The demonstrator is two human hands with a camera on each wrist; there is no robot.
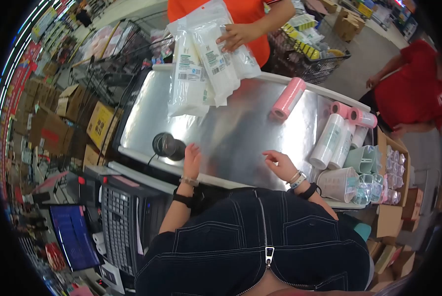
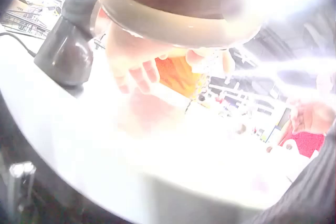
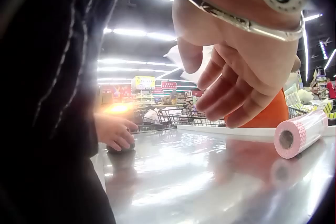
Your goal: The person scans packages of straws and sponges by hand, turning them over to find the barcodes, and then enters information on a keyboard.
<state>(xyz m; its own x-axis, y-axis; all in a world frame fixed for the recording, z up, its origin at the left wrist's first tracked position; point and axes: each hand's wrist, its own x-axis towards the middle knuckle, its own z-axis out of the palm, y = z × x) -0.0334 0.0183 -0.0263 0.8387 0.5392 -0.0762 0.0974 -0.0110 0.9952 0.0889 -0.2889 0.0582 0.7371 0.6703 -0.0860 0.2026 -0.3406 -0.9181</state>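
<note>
My left hand (image 1: pixel 192 162) is over the near edge of the metal counter (image 1: pixel 241 128), fingers extended, holding nothing. Just left of it stands a black handheld scanner (image 1: pixel 168 146) with a cable, also large in the left wrist view. Loosely bent fingers show on my right hand (image 3: pixel 239 77), which hovers above the counter with nothing in it. A pink-patterned roll (image 1: pixel 288 98) in clear wrap lies beyond that hand. Across the counter, a person in orange holds white plastic packages (image 1: pixel 213 59) with printed labels and barcodes.
At the counter's right end are wrapped white rolls (image 1: pixel 328 140), pink rolls (image 1: pixel 362 117), a pale basket (image 1: pixel 338 182) and a carton (image 1: pixel 398 163) of wrapped cups. A keyboard (image 1: pixel 117 222) and monitor (image 1: pixel 73 237) sit at left. Loaded carts (image 1: pixel 310 49) stand behind the counter.
</note>
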